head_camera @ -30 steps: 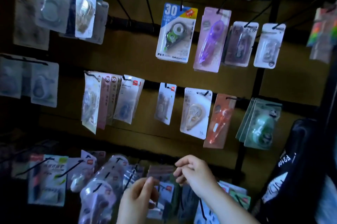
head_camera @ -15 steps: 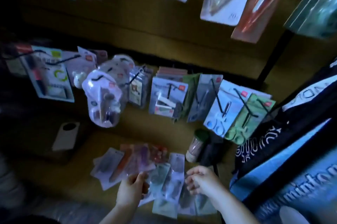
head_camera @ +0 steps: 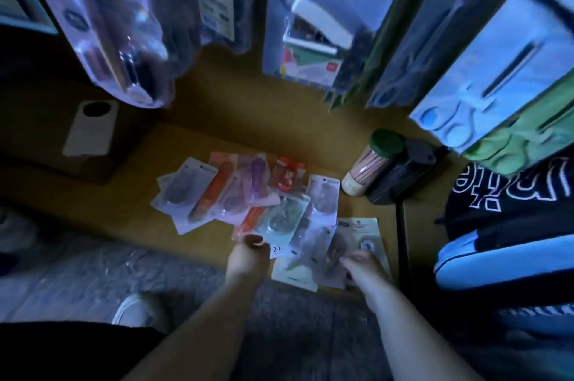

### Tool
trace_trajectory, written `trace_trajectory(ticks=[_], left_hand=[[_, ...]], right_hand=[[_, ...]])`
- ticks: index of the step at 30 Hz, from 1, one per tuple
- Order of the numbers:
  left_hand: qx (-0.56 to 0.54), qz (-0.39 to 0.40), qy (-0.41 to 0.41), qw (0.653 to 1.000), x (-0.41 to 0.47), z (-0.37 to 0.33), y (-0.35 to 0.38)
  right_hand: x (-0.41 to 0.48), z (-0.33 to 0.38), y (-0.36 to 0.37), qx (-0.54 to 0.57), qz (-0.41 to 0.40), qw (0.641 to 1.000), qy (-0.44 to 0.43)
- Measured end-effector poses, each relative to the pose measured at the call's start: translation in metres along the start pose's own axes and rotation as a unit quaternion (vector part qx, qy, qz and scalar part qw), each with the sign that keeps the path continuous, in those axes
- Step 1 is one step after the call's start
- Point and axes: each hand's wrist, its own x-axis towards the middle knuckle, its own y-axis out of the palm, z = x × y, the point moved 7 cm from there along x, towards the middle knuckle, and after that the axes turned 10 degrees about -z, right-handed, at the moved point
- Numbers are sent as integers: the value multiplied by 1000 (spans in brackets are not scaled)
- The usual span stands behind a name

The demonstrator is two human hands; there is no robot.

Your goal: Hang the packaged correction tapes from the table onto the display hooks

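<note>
hanging packs (head_camera: 313, 17): above both hands, blurred, tops cut off
left hand (head_camera: 248, 256): motion-smeared, grip unclear
right hand (head_camera: 362, 265): blurred, grip unclear

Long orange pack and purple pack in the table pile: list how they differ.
Colour: the long orange pack holds an orange dispenser, the purple pack a purple one. Pose: the long orange pack lies slanted; the purple pack points almost straight away from the camera. Both hold pen-shaped dispensers and lie flat on the table.
</note>
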Motion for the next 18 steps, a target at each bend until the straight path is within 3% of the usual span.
trace_trajectory(ticks=[7,18], left_hand=[[43,-36,0,998,48,-4,1],[268,8,76,961,62,-16,29]], right_hand=[[33,-16,18,85,-31,991,98],[47,-9,40,54,-10,996,73]])
